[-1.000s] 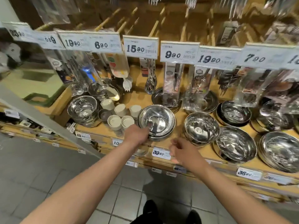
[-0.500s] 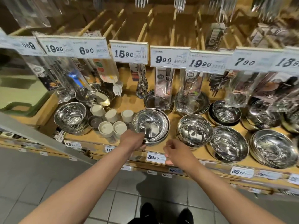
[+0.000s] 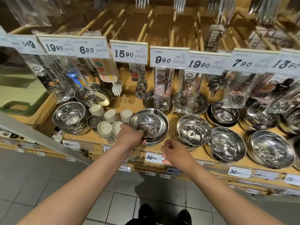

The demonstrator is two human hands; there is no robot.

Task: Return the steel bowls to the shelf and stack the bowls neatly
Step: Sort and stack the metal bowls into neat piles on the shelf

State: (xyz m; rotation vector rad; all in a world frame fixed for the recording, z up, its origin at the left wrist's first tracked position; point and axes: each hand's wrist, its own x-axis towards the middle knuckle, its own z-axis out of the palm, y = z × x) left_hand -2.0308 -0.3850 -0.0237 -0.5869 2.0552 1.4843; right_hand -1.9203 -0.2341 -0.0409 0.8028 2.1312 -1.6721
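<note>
your left hand grips the near rim of the stacked steel bowls on the shelf; your right hand, just right of the stack, hangs loosely curled, holding nothing.

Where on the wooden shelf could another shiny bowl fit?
Bare wood lies behind the steel bowl stack the left hand grips, right of the small white cups. The right end, with wide steel bowls, is crowded.
</note>
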